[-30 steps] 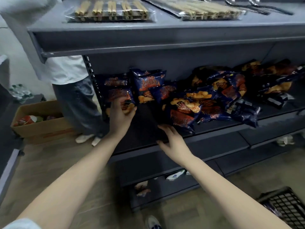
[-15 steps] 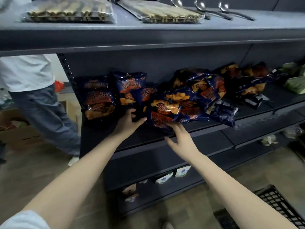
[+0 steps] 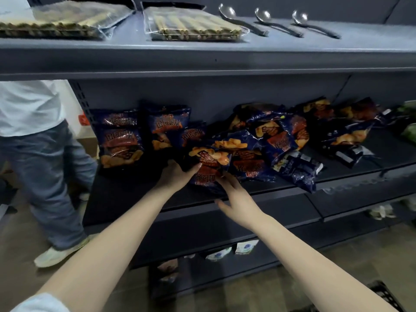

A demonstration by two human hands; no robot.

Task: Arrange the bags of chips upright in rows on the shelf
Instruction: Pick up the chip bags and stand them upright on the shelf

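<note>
- Work looks only partly done, I think.
- The standing bags [image 3: 119, 140] are a few bags up on their bottoms at the back left of the shelf [image 3: 126, 199], side by side. That bit looks finished.
- The heap of bags [image 3: 276, 140] fills the middle and right of the same shelf. These bags lie flat and on top of each other. They all need standing up, and that is the bigger part.
- The front bag [image 3: 209, 163] lies at the near left edge of the heap.
- The left hand [image 3: 177, 176] holds the front bag's left side, with the thumb pressed on its front.
- The right hand [image 3: 238, 197] lays straight, spread fingers on the front bag's lower right corner. It is not squeezing.
- I think the front bag goes up next, in the bare spot near the standing bags.
</note>
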